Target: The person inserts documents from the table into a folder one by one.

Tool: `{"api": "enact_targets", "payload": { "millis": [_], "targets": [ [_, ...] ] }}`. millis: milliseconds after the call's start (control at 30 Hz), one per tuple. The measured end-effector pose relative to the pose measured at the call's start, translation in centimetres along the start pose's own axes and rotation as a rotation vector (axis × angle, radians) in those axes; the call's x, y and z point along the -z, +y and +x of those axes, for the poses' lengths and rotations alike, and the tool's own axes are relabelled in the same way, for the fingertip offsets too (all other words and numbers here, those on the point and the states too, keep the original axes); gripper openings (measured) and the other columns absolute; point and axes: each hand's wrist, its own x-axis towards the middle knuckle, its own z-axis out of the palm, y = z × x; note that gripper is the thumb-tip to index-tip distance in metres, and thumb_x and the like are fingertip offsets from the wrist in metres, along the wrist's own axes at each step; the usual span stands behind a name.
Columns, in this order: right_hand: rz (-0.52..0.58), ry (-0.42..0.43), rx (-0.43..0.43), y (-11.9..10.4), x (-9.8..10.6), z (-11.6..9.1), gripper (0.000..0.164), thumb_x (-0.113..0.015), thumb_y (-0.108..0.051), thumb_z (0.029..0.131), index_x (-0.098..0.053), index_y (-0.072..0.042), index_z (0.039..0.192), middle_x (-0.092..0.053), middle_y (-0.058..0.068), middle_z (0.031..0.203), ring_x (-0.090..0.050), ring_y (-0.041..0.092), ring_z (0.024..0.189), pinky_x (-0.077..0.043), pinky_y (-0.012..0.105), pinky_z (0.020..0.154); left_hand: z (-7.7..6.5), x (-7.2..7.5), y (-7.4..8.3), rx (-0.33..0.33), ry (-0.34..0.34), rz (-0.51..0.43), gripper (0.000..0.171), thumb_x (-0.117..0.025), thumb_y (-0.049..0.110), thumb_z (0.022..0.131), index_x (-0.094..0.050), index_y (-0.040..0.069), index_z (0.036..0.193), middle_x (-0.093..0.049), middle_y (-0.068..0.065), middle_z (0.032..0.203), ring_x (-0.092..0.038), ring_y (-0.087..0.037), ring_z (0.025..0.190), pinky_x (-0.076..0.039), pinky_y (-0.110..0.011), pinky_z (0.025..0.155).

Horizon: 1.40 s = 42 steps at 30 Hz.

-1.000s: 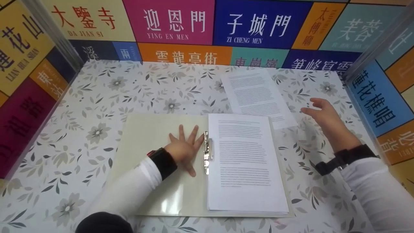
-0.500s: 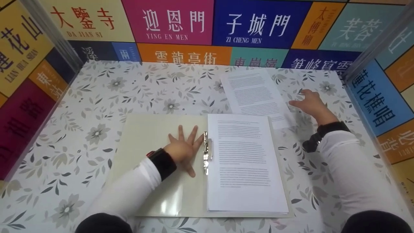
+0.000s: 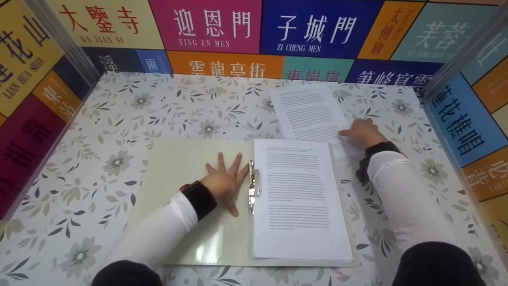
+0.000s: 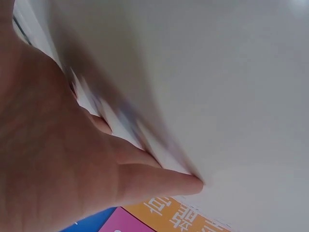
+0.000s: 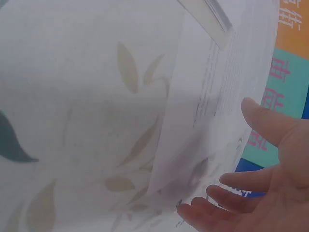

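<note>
My left hand [image 3: 221,183] lies with fingers spread on the inside of the open folder's [image 3: 174,171] left cover, its fingertips close to the metal clip [image 3: 252,186]. In the left wrist view the fingers [image 4: 159,181] rest straight against the pale cover. A stack of printed pages [image 3: 299,198] lies on the folder's right side. My right hand [image 3: 363,131] hovers at the right edge of a loose printed sheet [image 3: 309,109] behind the folder. In the right wrist view its fingers [image 5: 265,121] are apart, holding nothing, with their shadow on the sheet.
The table [image 3: 115,115] has a white cloth with grey flowers and leaves. Colourful panels [image 3: 214,26] with large characters stand along the back and both sides. The folder's top right corner overlaps the loose sheet's lower end.
My right hand has moved left from the table's right side to the edge of the loose sheet. The left hand, the folder and the sheet have stayed in place.
</note>
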Motion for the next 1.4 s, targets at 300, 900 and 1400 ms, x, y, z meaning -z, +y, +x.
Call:
{"api": "enact_targets", "payload": {
  "millis": [300,900,1400],
  "targets": [
    [-0.065,0.048,-0.016,-1.5,-1.6,-0.1,0.068,-0.054,-0.038,0.094,-0.044,0.021,0.127,-0.038,0.043,0.122,-0.036,0.054,0.116,-0.034,0.063,0.101,0.0,0.0,0.0,-0.01,0.017,-0.022,0.139,-0.078,0.066,0.059,0.015,0.023,0.154,0.029,-0.015,0.156,0.012,-0.062,0.137,-0.016,-0.078,0.104],
    [-0.122,0.083,0.021,-2.0,-1.8,-0.3,0.059,-0.056,-0.031,0.093,-0.052,0.022,0.119,-0.055,0.038,0.115,-0.048,0.05,0.109,-0.037,0.061,0.102,0.2,-0.2,-0.1,0.006,-0.007,-0.03,0.141,-0.078,0.066,0.058,0.018,0.024,0.153,0.033,-0.013,0.155,0.016,-0.061,0.136,-0.014,-0.078,0.104],
    [0.057,0.065,-0.065,-1.7,-2.1,0.8,0.076,-0.06,-0.028,0.092,-0.025,0.023,0.137,-0.04,0.041,0.128,-0.041,0.052,0.121,-0.034,0.06,0.108,0.1,-0.2,-0.1,0.002,0.006,-0.034,0.141,-0.078,0.066,0.058,0.016,0.024,0.154,0.031,-0.014,0.156,0.014,-0.061,0.137,-0.015,-0.078,0.105]
  ]
}}
